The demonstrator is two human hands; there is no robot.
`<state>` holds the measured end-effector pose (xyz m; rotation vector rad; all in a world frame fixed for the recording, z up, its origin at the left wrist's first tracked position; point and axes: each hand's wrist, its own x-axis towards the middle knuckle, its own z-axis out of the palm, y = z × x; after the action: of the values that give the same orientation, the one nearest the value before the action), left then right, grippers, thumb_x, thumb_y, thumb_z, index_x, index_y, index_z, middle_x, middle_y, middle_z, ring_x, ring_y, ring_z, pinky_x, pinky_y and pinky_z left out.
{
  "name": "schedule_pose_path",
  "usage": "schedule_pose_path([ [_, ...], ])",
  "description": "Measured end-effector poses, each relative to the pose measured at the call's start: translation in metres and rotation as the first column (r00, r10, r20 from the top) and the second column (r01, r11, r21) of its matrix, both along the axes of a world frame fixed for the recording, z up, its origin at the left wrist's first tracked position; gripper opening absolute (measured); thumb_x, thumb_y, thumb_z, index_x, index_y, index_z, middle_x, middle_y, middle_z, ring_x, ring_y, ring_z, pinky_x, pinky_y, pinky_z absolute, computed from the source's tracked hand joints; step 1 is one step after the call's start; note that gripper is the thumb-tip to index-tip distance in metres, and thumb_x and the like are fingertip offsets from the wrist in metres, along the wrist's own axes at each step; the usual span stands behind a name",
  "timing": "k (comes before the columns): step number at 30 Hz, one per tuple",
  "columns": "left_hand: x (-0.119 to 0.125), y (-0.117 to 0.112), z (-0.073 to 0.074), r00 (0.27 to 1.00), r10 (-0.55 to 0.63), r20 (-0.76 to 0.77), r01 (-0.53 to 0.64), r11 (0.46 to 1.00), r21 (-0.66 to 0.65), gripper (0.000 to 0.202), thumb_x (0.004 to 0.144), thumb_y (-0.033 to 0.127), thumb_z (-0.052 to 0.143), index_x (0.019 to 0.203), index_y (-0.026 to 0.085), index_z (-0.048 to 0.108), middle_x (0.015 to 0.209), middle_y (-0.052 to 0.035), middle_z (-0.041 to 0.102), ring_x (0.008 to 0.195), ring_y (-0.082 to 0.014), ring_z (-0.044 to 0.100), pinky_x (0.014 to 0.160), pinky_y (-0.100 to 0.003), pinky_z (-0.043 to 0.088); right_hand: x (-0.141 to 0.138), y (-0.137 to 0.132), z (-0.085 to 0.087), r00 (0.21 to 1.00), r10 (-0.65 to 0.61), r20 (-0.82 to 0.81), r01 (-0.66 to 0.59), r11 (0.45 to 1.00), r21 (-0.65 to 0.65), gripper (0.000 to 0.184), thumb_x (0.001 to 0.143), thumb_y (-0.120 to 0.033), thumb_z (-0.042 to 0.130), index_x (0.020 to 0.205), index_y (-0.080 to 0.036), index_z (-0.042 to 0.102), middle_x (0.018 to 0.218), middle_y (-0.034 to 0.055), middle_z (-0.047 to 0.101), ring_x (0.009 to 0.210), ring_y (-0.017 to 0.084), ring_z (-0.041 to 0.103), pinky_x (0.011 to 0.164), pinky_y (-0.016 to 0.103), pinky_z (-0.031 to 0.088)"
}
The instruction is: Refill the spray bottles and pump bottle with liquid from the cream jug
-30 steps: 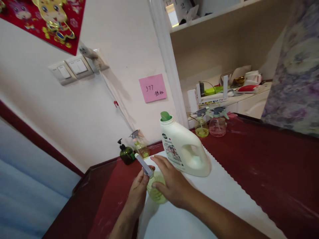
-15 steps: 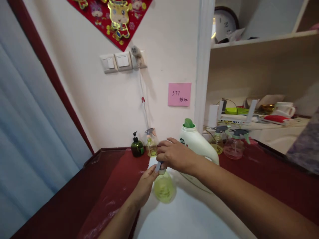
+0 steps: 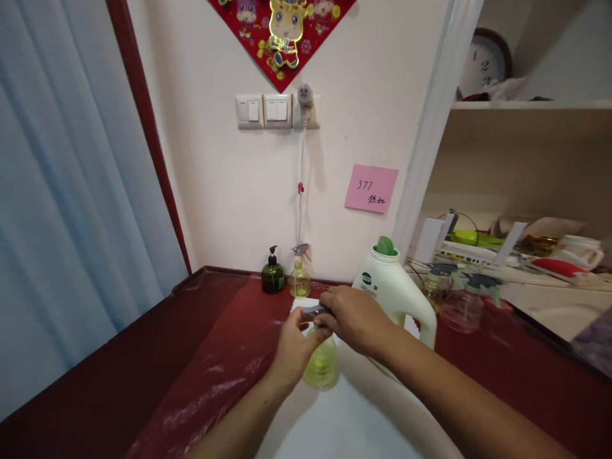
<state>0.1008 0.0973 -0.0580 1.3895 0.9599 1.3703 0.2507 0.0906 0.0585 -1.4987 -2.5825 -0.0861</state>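
Observation:
A yellow-green see-through spray bottle (image 3: 322, 368) stands upright on the white sheet in front of me. Its grey spray head (image 3: 315, 310) points to the left. My left hand (image 3: 295, 344) is closed around the bottle's neck, thumb in front. From the right, my right hand (image 3: 356, 317) grips the spray head, its fingers curled over the top and partly hiding it. Just right of the bottle stands a large pale green jug (image 3: 396, 287) without a lid, a green piece (image 3: 385, 245) showing in its mouth.
A dark green pump bottle (image 3: 273, 278) and another yellow spray bottle (image 3: 299, 280) stand by the wall. At right are a pink spray bottle (image 3: 463, 310) and a yellowish one (image 3: 433, 290). The white sheet (image 3: 335, 421) covers part of the red table (image 3: 215, 344).
The view has swung left, so the scene sits further right. My left hand has moved up around the bottle's neck, and the spray head has turned from slanting to nearly level.

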Motion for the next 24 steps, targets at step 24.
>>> schedule_pose_path([
  [24, -0.010, 0.001, 0.004, 0.975, -0.157, -0.160, 0.169, 0.983, 0.066, 0.026, 0.083, 0.041, 0.071, 0.095, 0.017, 0.073, 0.098, -0.0054, 0.072, 0.096, -0.0265, 0.061, 0.086, -0.035, 0.045, 0.007, 0.003, -0.004, 0.992, 0.069, -0.103, -0.071, 0.997, -0.011, 0.017, 0.094, -0.034, 0.064, 0.092, -0.021, 0.073, 0.093, 0.0031, 0.073, 0.087, 0.019, 0.066, 0.067, 0.028, 0.035],
])
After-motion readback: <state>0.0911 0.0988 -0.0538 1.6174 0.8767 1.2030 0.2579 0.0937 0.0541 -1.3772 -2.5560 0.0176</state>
